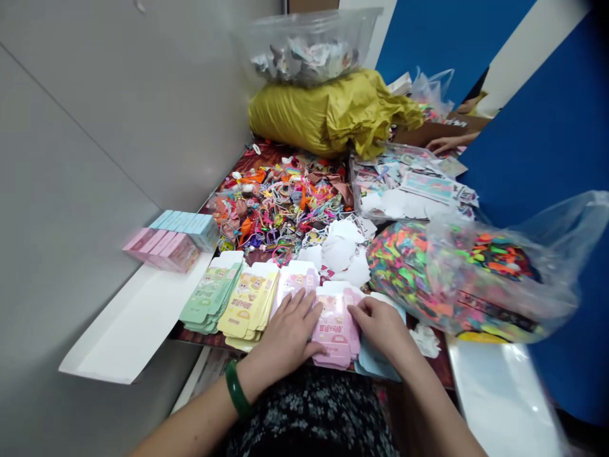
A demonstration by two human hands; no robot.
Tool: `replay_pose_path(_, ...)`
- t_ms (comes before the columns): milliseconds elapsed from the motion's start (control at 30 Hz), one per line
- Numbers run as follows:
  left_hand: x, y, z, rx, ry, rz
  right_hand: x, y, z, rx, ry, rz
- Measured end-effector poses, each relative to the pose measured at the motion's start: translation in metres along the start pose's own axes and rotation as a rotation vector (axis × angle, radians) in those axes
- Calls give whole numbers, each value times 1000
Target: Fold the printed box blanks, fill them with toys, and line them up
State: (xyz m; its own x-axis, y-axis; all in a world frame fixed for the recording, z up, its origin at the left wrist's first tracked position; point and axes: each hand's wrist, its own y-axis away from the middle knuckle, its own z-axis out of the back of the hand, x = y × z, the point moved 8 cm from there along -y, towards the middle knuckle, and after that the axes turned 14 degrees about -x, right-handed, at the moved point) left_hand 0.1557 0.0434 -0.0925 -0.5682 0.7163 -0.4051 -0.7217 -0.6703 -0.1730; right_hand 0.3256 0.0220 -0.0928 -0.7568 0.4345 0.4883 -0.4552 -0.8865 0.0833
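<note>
My left hand [288, 333] lies on a stack of flat pink card boxes [333, 333], fingers spread, thumb pressing the stack's lower edge. A green bangle [235, 390] circles that wrist. My right hand [380, 324] pinches the top pink card at its right edge, fingers curled. Under the right hand lies a pale blue card stack [373, 365]. Left of the pink cards sit fanned stacks of yellow cards [250, 304] and green cards [212, 292].
A heap of colourful hair ties [280, 203] fills the table's middle. A clear bag of bright pieces [457, 279] sits at right, folded pink and blue boxes [174, 238] at left, a yellow bag [328, 114] behind. Another person's hand [447, 143] shows far right.
</note>
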Motion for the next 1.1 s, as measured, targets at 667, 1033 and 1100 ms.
replay_pose_path(667, 10, 1, -2, 26, 62, 83, 25, 15, 2, -124, -41, 3)
replay_pose_path(1033, -2, -2, 36, -179, 1161, 465, 28, 23, 51, -112, -935, 142)
replay_pose_path(1100, -26, -8, 29, 90, 1559, 451, 46, 32, 46, 4, -1061, 168)
